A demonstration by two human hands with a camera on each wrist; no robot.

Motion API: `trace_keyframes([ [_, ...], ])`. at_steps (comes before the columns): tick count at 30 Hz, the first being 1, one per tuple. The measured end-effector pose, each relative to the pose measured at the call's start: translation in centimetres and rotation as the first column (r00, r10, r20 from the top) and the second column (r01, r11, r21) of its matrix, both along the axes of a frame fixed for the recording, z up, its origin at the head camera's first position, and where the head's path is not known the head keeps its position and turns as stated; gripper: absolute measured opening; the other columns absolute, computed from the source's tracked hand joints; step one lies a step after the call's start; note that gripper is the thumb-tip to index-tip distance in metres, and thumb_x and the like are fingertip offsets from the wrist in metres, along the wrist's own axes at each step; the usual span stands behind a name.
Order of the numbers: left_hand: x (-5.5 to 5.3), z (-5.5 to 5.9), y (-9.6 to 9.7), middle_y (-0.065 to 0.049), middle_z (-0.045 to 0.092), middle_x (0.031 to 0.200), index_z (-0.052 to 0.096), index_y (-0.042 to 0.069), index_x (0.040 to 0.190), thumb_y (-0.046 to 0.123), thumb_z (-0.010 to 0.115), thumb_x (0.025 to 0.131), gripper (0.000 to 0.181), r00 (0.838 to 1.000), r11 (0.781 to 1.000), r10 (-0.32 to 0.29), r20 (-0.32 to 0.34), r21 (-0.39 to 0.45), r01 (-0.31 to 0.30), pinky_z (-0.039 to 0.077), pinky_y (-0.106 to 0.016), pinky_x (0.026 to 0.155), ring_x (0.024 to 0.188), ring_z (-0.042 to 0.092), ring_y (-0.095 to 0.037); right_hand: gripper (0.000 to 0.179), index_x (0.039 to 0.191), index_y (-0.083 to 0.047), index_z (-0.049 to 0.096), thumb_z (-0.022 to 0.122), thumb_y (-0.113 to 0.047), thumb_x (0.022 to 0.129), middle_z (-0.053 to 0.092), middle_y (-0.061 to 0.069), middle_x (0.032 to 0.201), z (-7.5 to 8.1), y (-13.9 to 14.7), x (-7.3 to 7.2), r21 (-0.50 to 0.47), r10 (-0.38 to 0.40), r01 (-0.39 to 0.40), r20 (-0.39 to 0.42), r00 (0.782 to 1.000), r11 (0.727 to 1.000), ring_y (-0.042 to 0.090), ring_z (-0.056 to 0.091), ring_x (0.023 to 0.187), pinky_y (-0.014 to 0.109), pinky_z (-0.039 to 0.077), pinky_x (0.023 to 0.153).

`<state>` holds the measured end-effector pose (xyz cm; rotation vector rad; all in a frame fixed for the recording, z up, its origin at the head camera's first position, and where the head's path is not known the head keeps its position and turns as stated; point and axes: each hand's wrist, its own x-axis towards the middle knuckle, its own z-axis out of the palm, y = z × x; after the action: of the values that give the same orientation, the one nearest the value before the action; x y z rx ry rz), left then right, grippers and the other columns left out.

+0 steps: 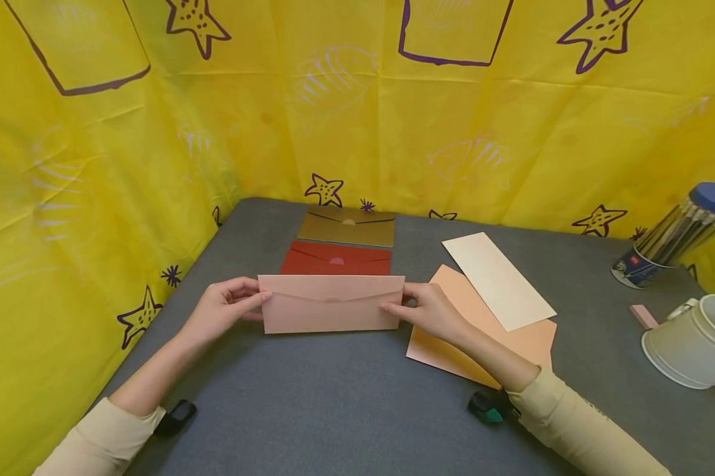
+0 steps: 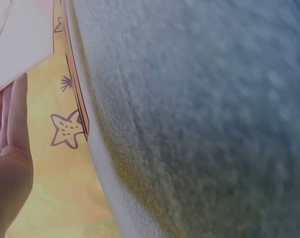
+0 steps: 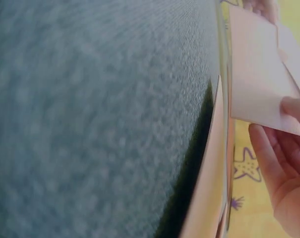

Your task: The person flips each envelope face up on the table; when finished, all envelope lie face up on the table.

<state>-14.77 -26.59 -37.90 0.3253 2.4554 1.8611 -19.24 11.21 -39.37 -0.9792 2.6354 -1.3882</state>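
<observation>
A pale pink envelope [image 1: 332, 316] is held up between both hands, its flap side facing the head camera. My left hand [image 1: 223, 309] pinches its left end, thumb in front and fingers behind. At the opposite end my right hand [image 1: 431, 311] grips it the same way. Just behind its top edge lies a red envelope [image 1: 345, 256], partly hidden by the pink one. Farther back rests a gold envelope [image 1: 347, 228]. In the right wrist view the pink envelope [image 3: 256, 69] stands clear above the table surface.
Under my right forearm lies a peach envelope [image 1: 452, 357], overlapped by a cream envelope [image 1: 500, 281]. On the right stand a white metal bucket [image 1: 690, 344], a small pink block [image 1: 643, 317] and a tin of pencils [image 1: 643, 264]. A yellow patterned cloth [image 1: 345, 132] hangs behind the grey table [image 1: 334, 410].
</observation>
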Motion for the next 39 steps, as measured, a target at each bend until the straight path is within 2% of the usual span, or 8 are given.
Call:
trace_keyframes([
  [8,-0.4,0.1,0.0,0.000,0.071,0.093,0.062,-0.008,0.111,0.014,0.072,0.090,0.032,0.992,0.994,0.100,0.082,0.030,-0.103,0.057,-0.040,0.072,0.084,0.070,-0.015,0.021,0.103,-0.007,0.072,0.075,-0.022,0.088,0.067,-0.004,0.076,0.1,-0.4,0.2,0.014,-0.018,0.016,0.130,0.991,1.000,0.012,0.061,0.064,0.026,0.053,0.057],
  [12,-0.5,0.2,0.1,0.002,0.071,0.093,0.059,-0.010,0.118,0.015,0.072,0.090,0.040,0.985,0.990,0.130,0.113,0.037,-0.135,0.057,-0.035,0.073,0.085,0.069,-0.012,0.023,0.105,-0.004,0.070,0.074,-0.019,0.088,0.068,0.003,0.078,0.0,-0.6,0.2,-0.029,-0.009,0.018,0.289,0.957,0.999,0.016,0.067,0.062,0.030,0.057,0.058],
  [15,-0.6,0.1,0.0,0.004,0.071,0.093,0.057,-0.011,0.122,0.016,0.072,0.090,0.044,0.980,0.988,0.145,0.139,0.035,-0.151,0.057,-0.032,0.073,0.085,0.069,-0.010,0.017,0.095,-0.003,0.069,0.074,-0.018,0.088,0.067,0.006,0.076,-0.2,-0.7,0.2,-0.039,-0.014,0.031,0.379,0.925,0.999,0.018,0.069,0.064,0.032,0.058,0.060],
  [18,-0.7,0.0,-0.2,0.004,0.071,0.095,0.056,-0.010,0.126,0.016,0.072,0.090,0.048,0.975,0.987,0.152,0.163,0.028,-0.159,0.057,-0.032,0.074,0.085,0.069,-0.009,0.017,0.087,-0.002,0.066,0.074,-0.017,0.088,0.066,0.006,0.075,-0.3,-0.7,0.2,-0.026,-0.021,0.035,0.422,0.906,0.999,0.019,0.070,0.065,0.033,0.058,0.062],
  [21,-0.8,-0.2,-0.3,0.002,0.071,0.096,0.054,-0.009,0.129,0.016,0.072,0.090,0.050,0.973,0.987,0.154,0.174,0.012,-0.159,0.057,-0.032,0.075,0.086,0.069,-0.008,0.017,0.084,-0.005,0.066,0.075,-0.019,0.088,0.066,0.005,0.072,-0.2,-0.8,0.2,0.025,-0.041,0.033,0.411,0.911,0.999,0.018,0.068,0.062,0.032,0.058,0.061],
  [28,-0.9,-0.5,-0.5,-0.011,0.069,0.105,0.055,-0.006,0.132,0.019,0.073,0.089,0.053,0.968,0.985,0.170,0.187,-0.060,-0.161,0.057,-0.033,0.077,0.086,0.069,-0.009,0.025,0.076,-0.011,0.063,0.075,-0.029,0.087,0.061,-0.001,0.061,-0.3,-0.9,0.0,0.173,-0.055,0.006,0.282,0.958,0.985,0.013,0.062,0.053,0.027,0.048,0.053],
  [34,-0.9,-0.7,-0.7,-0.020,0.065,0.111,0.055,-0.005,0.132,0.018,0.074,0.088,0.053,0.967,0.980,0.163,0.194,-0.145,-0.136,0.056,-0.029,0.078,0.088,0.068,-0.010,0.028,0.072,-0.013,0.061,0.075,-0.033,0.086,0.056,-0.003,0.056,-0.3,-1.2,-0.1,0.231,-0.044,-0.016,0.251,0.967,0.973,0.013,0.057,0.051,0.027,0.043,0.050],
  [39,-0.8,-0.7,-0.7,-0.017,0.065,0.110,0.058,-0.001,0.131,0.021,0.075,0.088,0.052,0.974,0.948,0.168,0.152,-0.297,-0.117,0.054,-0.022,0.075,0.090,0.067,-0.018,0.029,0.072,-0.014,0.061,0.075,-0.035,0.086,0.054,-0.004,0.055,-0.3,-1.5,-0.3,0.282,-0.036,-0.037,0.250,0.967,0.959,0.012,0.053,0.049,0.026,0.039,0.049],
])
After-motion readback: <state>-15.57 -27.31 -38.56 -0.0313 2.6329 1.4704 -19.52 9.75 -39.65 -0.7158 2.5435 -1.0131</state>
